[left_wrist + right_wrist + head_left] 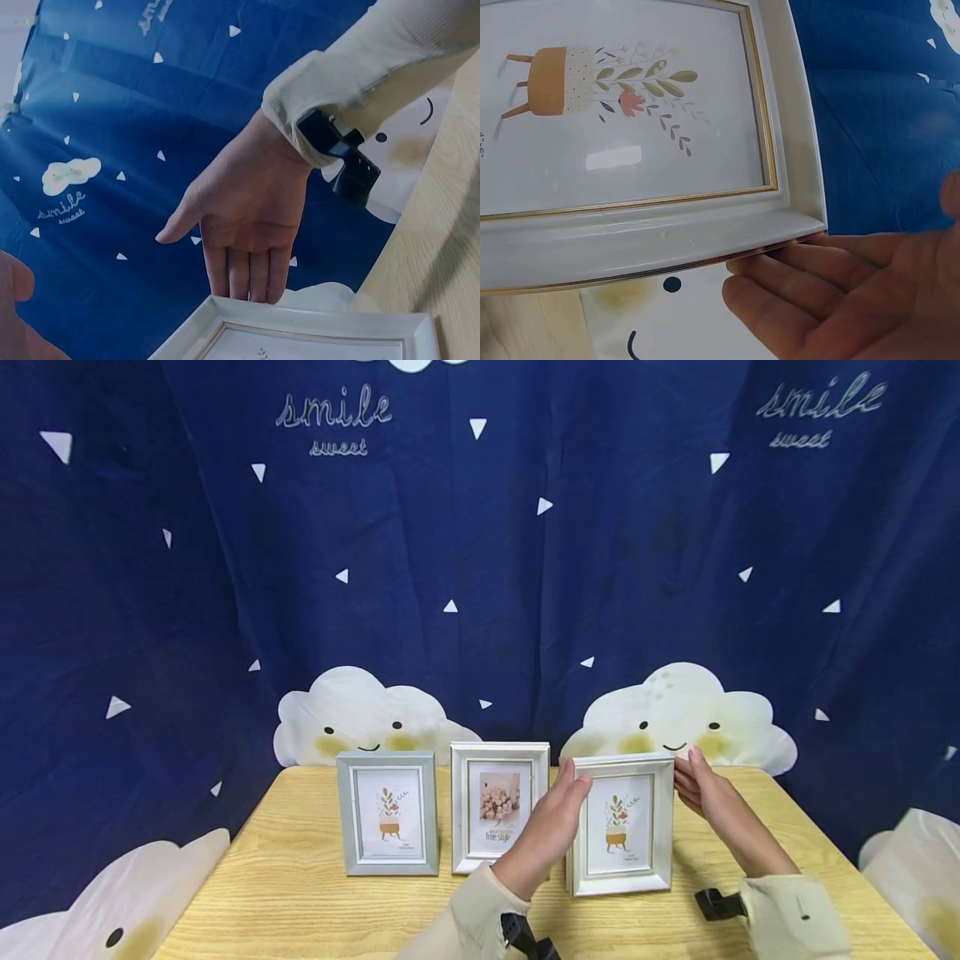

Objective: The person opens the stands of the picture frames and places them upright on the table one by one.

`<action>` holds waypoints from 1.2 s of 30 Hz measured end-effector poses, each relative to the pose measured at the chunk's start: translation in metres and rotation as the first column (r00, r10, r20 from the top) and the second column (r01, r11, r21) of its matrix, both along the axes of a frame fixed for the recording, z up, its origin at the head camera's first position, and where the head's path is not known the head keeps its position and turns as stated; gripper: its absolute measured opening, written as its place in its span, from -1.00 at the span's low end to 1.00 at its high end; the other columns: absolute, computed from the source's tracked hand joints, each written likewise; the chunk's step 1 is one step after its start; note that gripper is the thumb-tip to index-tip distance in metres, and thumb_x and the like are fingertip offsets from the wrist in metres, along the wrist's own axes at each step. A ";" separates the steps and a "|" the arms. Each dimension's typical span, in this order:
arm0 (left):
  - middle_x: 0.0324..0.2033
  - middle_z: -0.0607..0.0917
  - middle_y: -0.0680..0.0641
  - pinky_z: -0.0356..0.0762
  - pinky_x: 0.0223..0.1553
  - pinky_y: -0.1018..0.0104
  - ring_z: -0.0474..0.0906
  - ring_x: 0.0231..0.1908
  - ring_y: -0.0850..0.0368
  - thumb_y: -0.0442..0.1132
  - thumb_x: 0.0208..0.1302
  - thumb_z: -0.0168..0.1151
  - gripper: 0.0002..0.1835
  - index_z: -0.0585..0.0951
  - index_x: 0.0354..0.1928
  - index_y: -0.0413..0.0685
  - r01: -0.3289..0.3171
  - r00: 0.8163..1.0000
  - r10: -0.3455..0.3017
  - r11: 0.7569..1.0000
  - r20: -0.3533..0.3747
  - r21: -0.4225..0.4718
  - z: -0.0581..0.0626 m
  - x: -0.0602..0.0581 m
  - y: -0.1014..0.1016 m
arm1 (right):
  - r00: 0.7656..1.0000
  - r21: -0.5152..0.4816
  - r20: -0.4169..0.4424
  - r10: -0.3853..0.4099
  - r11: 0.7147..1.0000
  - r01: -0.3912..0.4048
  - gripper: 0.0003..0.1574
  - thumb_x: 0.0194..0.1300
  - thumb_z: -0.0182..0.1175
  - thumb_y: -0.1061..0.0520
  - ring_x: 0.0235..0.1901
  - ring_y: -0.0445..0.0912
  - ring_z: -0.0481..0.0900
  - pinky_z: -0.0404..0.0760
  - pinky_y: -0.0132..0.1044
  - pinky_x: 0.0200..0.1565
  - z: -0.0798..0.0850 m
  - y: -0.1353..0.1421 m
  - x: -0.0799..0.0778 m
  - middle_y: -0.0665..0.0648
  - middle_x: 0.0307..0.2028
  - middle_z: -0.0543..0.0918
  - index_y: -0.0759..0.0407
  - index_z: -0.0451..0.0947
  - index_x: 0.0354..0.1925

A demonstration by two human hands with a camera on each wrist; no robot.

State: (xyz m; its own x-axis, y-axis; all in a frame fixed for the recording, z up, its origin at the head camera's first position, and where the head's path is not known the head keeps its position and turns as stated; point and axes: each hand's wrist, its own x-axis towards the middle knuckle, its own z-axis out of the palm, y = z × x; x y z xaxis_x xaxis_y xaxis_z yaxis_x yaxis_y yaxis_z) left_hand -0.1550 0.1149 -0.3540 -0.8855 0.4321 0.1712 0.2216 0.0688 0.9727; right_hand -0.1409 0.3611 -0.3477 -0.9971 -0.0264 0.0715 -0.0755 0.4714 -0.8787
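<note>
A white picture frame [667, 852] with a thin gold inner line stands on the table at the right, showing a potted flower print. My left hand [546, 827] holds its left edge near the top corner, thumb in front and the other fingers mostly hidden. At the right edge, my right hand [720, 806] touches the frame's side with extended fingertips [754, 266], its thumb held apart. In the left wrist view, the right hand's palm [251, 195] faces me, fingers meeting the frame's corner. To the left stands another white frame [461, 810] with a pink flower picture.
A grey-blue frame [341, 810] with the same potted flower print stands farthest left in the row. All three sit on a light wooden table [292, 902]. Behind hangs a navy cloth [405, 552] with white triangles and smiling clouds.
</note>
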 end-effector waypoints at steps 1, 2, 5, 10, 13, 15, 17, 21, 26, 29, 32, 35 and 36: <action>0.49 -0.04 -0.09 -0.18 0.42 0.05 -0.15 0.46 0.06 0.12 0.50 -0.27 -0.28 0.02 0.48 -0.22 0.002 1.000 -0.002 1.000 0.001 -0.001 0.000 -0.001 0.000 | 1.000 0.002 -0.003 -0.002 1.000 0.002 0.11 0.44 -0.64 -0.40 0.37 0.37 0.02 0.14 0.09 0.29 0.000 -0.001 0.000 0.56 0.38 0.00 0.55 -0.19 0.42; 0.49 -0.04 -0.08 -0.18 0.42 0.06 -0.15 0.46 0.06 0.13 0.50 -0.27 -0.28 0.02 0.48 -0.21 0.001 1.000 -0.001 1.000 0.001 -0.004 0.000 -0.002 0.000 | 1.000 0.004 -0.005 -0.004 1.000 0.004 0.11 0.45 -0.65 -0.40 0.37 0.37 0.03 0.14 0.10 0.29 0.000 -0.001 0.001 0.56 0.38 0.00 0.55 -0.18 0.42; 0.49 -0.03 -0.07 -0.16 0.42 0.06 -0.14 0.46 0.06 0.14 0.50 -0.27 -0.28 0.03 0.48 -0.21 -0.006 1.000 0.006 1.000 -0.009 -0.016 -0.001 -0.004 0.000 | 1.000 0.003 -0.013 -0.004 1.000 0.004 0.10 0.46 -0.64 -0.38 0.36 0.37 0.03 0.15 0.08 0.28 0.000 -0.003 0.001 0.57 0.38 0.01 0.57 -0.18 0.42; 0.49 -0.03 -0.05 -0.16 0.42 0.07 -0.14 0.46 0.07 0.12 0.50 -0.26 -0.29 0.03 0.48 -0.21 -0.015 1.000 0.015 1.000 -0.016 -0.024 0.000 -0.003 0.000 | 1.000 -0.010 -0.009 0.000 1.000 0.000 0.08 0.47 -0.64 -0.36 0.36 0.38 0.02 0.18 0.04 0.26 -0.002 -0.004 0.002 0.59 0.37 0.00 0.59 -0.19 0.41; 0.49 -0.03 -0.07 -0.16 0.42 0.06 -0.14 0.46 0.04 0.12 0.50 -0.26 -0.28 0.03 0.48 -0.24 -0.018 0.999 0.017 0.999 -0.028 -0.032 0.000 -0.002 -0.001 | 1.000 -0.019 -0.002 -0.002 1.000 0.002 0.08 0.47 -0.63 -0.37 0.36 0.37 0.01 0.21 0.03 0.24 -0.003 -0.006 0.004 0.58 0.38 -0.03 0.58 -0.21 0.41; 0.49 -0.03 -0.09 -0.16 0.42 0.05 -0.13 0.46 0.02 0.12 0.50 -0.25 -0.27 0.03 0.47 -0.25 -0.019 0.999 0.017 0.999 -0.039 -0.039 0.000 0.000 -0.001 | 1.000 -0.026 0.004 -0.008 1.000 0.008 0.10 0.45 -0.62 -0.39 0.37 0.37 -0.01 0.22 0.04 0.23 -0.003 -0.007 0.005 0.57 0.39 -0.05 0.56 -0.23 0.42; 0.48 -0.02 -0.13 -0.15 0.41 0.03 -0.12 0.46 -0.01 0.12 0.50 -0.25 -0.27 0.03 0.47 -0.28 -0.022 0.998 0.020 0.999 -0.054 -0.047 -0.001 0.002 -0.002 | 1.000 -0.025 0.012 -0.016 1.000 0.016 0.12 0.44 -0.62 -0.41 0.38 0.36 -0.01 0.24 0.06 0.22 -0.002 -0.009 0.007 0.54 0.40 -0.05 0.53 -0.23 0.43; 0.49 -0.03 -0.13 -0.16 0.41 0.03 -0.13 0.46 -0.01 0.14 0.49 -0.25 -0.26 0.03 0.47 -0.27 -0.027 0.998 0.024 0.998 -0.054 -0.056 -0.001 0.004 -0.002 | 0.999 -0.025 0.028 -0.028 0.999 0.029 0.15 0.40 -0.59 -0.46 0.39 0.34 -0.02 0.24 0.08 0.23 0.000 -0.011 0.010 0.51 0.42 -0.06 0.48 -0.25 0.45; 0.49 -0.05 -0.12 -0.16 0.41 0.03 -0.14 0.46 0.00 0.16 0.48 -0.25 -0.23 0.01 0.47 -0.26 -0.027 0.999 0.024 0.998 -0.047 -0.060 -0.002 0.007 -0.003 | 0.999 -0.009 0.037 -0.036 0.999 0.036 0.16 0.40 -0.57 -0.47 0.39 0.35 -0.02 0.29 0.11 0.21 0.001 -0.014 0.013 0.51 0.42 -0.06 0.47 -0.25 0.45; 0.49 -0.06 -0.12 -0.16 0.41 0.03 -0.14 0.46 0.01 0.16 0.48 -0.25 -0.23 0.01 0.47 -0.27 -0.030 0.998 0.027 0.998 -0.050 -0.062 -0.004 0.007 -0.003 | 0.999 -0.003 0.032 -0.040 0.999 0.040 0.15 0.40 -0.56 -0.47 0.38 0.36 -0.01 0.32 0.12 0.20 0.001 -0.016 0.014 0.51 0.42 -0.06 0.47 -0.25 0.45; 0.48 -0.04 -0.14 -0.14 0.41 0.02 -0.12 0.45 -0.02 0.15 0.48 -0.24 -0.24 0.03 0.47 -0.27 -0.041 0.998 0.037 0.997 -0.056 -0.070 -0.005 0.007 -0.003 | 0.999 0.009 0.029 -0.046 0.999 0.046 0.13 0.41 -0.56 -0.45 0.38 0.37 0.00 0.34 0.14 0.18 -0.001 -0.017 0.016 0.52 0.41 -0.06 0.47 -0.25 0.45; 0.48 -0.01 -0.14 -0.13 0.41 0.02 -0.09 0.45 -0.03 0.13 0.48 -0.23 -0.25 0.05 0.46 -0.28 -0.056 0.997 0.052 0.995 -0.058 -0.078 -0.006 0.007 -0.003 | 0.998 0.007 0.037 -0.048 0.999 0.048 0.12 0.42 -0.56 -0.44 0.37 0.38 0.00 0.35 0.17 0.17 -0.003 -0.019 0.017 0.53 0.41 -0.06 0.47 -0.25 0.45; 0.48 0.00 -0.14 -0.12 0.41 0.02 -0.08 0.45 -0.03 0.13 0.47 -0.22 -0.26 0.06 0.46 -0.28 -0.063 0.997 0.059 0.995 -0.059 -0.081 -0.006 0.007 -0.003 | 0.998 0.002 0.041 -0.046 0.999 0.046 0.12 0.42 -0.56 -0.44 0.37 0.38 0.00 0.34 0.18 0.17 -0.004 -0.019 0.017 0.53 0.41 -0.07 0.47 -0.25 0.45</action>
